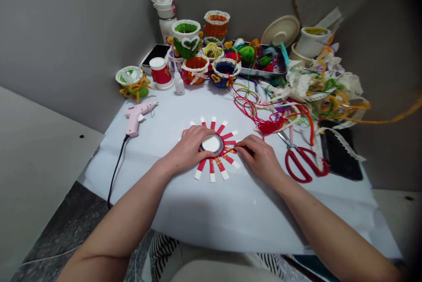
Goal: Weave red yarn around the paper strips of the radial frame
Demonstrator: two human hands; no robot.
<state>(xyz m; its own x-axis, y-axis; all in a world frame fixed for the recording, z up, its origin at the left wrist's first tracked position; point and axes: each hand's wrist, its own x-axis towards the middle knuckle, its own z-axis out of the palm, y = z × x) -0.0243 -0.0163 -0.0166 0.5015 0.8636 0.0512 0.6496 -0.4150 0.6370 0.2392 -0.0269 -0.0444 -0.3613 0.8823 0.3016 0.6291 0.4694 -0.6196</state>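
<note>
A paper cup cut into flat red-and-white strips (220,168) lies splayed like a sun on the white table. Its round white base (211,143) sits at the centre, ringed in grey. My left hand (193,146) grips the cup at the base, thumb and fingers on either side of it. Red yarn (227,152) runs around the base, over the strips, to my right hand (259,156). There the thumb and fingertips pinch the yarn beside the right-hand strips. Some strips on the left are hidden beneath my left hand.
Red-handled scissors (305,163) and a black phone (343,154) lie at the right, near tangled red yarn (268,126) and lace trim (329,80). A pink glue gun (136,117) lies left. Decorated cups (196,69), a glue bottle (179,83) and a yarn tray (280,71) stand behind.
</note>
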